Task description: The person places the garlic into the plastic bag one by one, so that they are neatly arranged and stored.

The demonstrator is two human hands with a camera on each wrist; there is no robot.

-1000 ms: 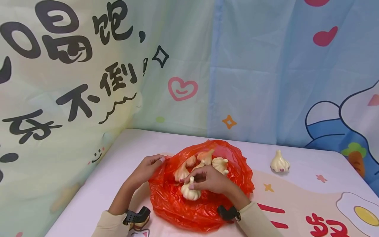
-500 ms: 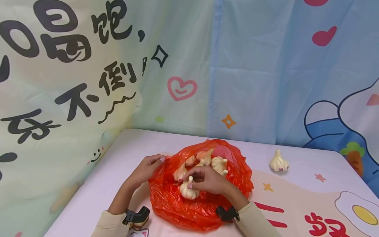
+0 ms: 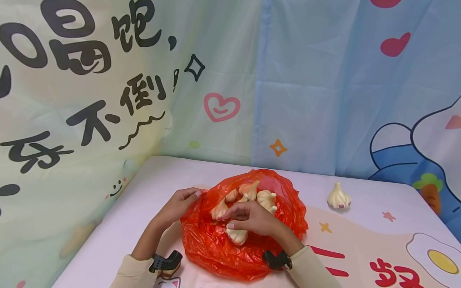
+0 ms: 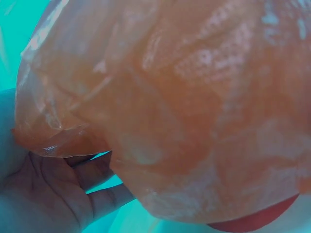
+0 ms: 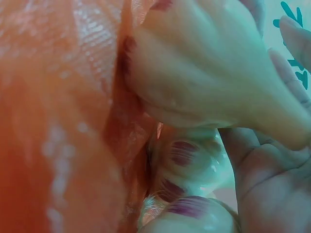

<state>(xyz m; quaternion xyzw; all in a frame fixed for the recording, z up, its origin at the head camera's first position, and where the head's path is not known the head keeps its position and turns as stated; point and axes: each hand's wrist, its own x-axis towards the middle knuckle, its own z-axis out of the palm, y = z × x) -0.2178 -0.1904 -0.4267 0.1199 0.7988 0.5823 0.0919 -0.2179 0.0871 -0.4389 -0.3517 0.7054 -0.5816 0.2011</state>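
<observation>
A crumpled red plastic bag (image 3: pixel 219 256) lies with its mouth spread, several garlic bulbs (image 3: pixel 266 198) inside. My left hand (image 3: pixel 183 205) pinches the bag's left rim between thumb and fingers. In the left wrist view the bag's film (image 4: pixel 194 107) covers most of that hand. Over the bag's mouth is my right hand (image 3: pixel 255 218), its thumb and fingers apart. Just below its thumb a pale garlic bulb (image 3: pixel 237 237) lies tilted in the bag. In the right wrist view this bulb (image 5: pixel 204 63) sits in front of loosely extended fingers.
One more garlic bulb (image 3: pixel 339 197) stands alone on the table at the right. The printed tablecloth (image 3: pixel 363 224) shows a fried egg and red characters. A printed curtain (image 3: pixel 299 88) hangs behind the table and along its left side.
The garlic bulb under my right hand has tipped over and shifted slightly right, out of the fingers that held its stem. My left hand keeps its place on the bag rim.
</observation>
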